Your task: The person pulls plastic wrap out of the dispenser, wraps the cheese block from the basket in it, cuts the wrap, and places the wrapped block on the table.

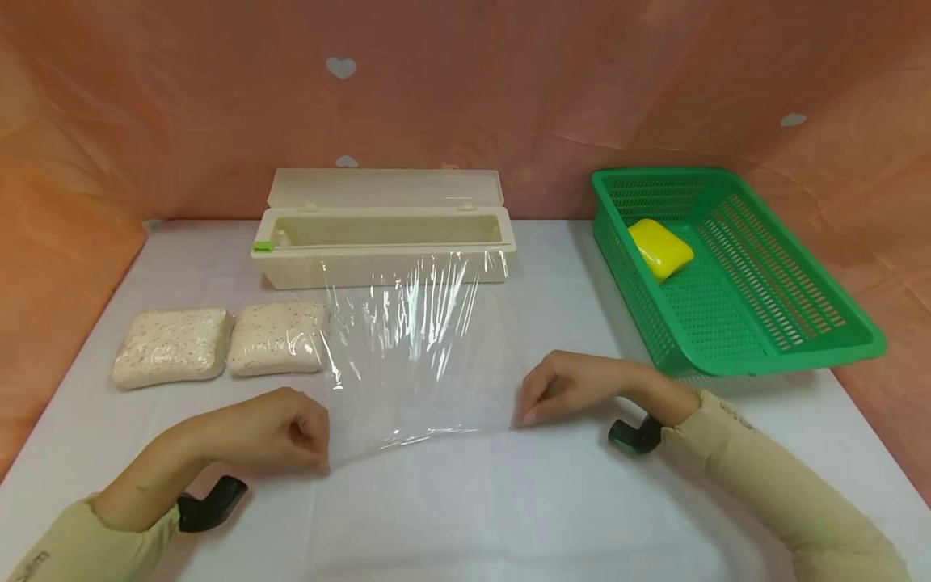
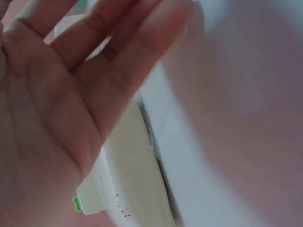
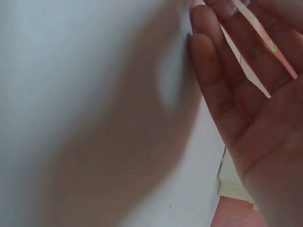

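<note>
A sheet of clear plastic wrap (image 1: 407, 364) stretches over the white table from the cream dispenser box (image 1: 385, 267), whose lid (image 1: 385, 187) stands up. My left hand (image 1: 269, 428) pinches the sheet's near left corner. At the near right corner, my right hand (image 1: 570, 384) pinches it too. Two speckled cream blocks, a left block (image 1: 170, 346) and a right block (image 1: 278, 338), lie left of the wrap, beyond my left hand. In the left wrist view a cream block (image 2: 137, 165) shows below the fingers. The fingertips are partly cut off in both wrist views.
A green basket (image 1: 785, 362) stands at the right with a yellow block (image 1: 662, 249) inside. The dispenser carries a green slider (image 1: 263, 246) at its left end. An orange cloth with hearts (image 1: 567, 89) hangs behind the table.
</note>
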The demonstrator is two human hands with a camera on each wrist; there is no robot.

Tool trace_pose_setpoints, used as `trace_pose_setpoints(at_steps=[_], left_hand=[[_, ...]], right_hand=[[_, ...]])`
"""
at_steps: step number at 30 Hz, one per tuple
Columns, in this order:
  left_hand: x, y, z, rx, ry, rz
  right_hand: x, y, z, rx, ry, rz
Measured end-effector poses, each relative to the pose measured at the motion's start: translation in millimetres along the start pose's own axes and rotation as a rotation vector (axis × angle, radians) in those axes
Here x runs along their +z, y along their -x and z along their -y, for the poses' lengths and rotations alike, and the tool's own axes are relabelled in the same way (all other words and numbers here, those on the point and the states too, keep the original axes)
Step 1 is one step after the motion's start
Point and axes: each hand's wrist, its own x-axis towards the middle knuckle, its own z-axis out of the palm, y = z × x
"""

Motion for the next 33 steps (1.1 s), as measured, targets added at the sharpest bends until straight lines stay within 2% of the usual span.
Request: trace_pose_setpoints(at_steps=[2, 6, 9, 13, 14, 16, 18, 22, 25, 28, 30, 33], left_hand=[[1.5, 0.8, -0.2, -0.01, -0.022, 0.005], [3.1, 3.9, -3.3, -0.095, -0.046, 0.028], [2.8, 6.5, -6.3, -0.155, -0.064, 0.043], [-2.3, 8.5, -9.1, -0.123, -0.048, 0.021], [-4.9, 9.2, -9.6, -0.109, -0.045, 0.005], [-11.1, 10.6, -11.0, -0.128, -0.035, -0.043], [-16.9, 11.5, -12.3, -0.223, -0.052, -0.117], [-20.8, 11.8, -11.5, -0.535, -0.124, -0.326], [-19.7, 12.7, -7.7, -0.704, -0.108, -0.427], [-18.7, 13.8, -3.2, -0.773, -0.072, -0.459], [-17.5, 13.2, 0.1, -0.776, -0.023, -0.482], [-14.2, 10.9, 5.0, -0.742, 0.075, -0.538]], right_hand=[[1.4, 0.0, 0.7, 0.009, 0.015, 0.004], [1.4, 3.3, 2.4, 0.064, 0.054, 0.0], [1.0, 6.2, 3.4, 0.107, 0.043, -0.002], [2.1, 7.7, 5.1, 0.149, -0.028, -0.013], [2.5, 7.7, 5.6, 0.157, -0.049, -0.017], [2.9, 7.6, 6.2, 0.161, -0.075, -0.025], [3.1, 6.9, 6.6, 0.154, -0.087, -0.038], [1.4, 5.3, 8.6, 0.129, -0.053, -0.102], [-2.0, 4.4, 12.5, 0.137, -0.019, -0.166], [-7.5, 5.2, 17.2, 0.155, 0.015, -0.224], [-12.3, 6.9, 20.1, 0.164, 0.039, -0.258], [-20.8, 9.7, 26.3, 0.184, 0.068, -0.312]])
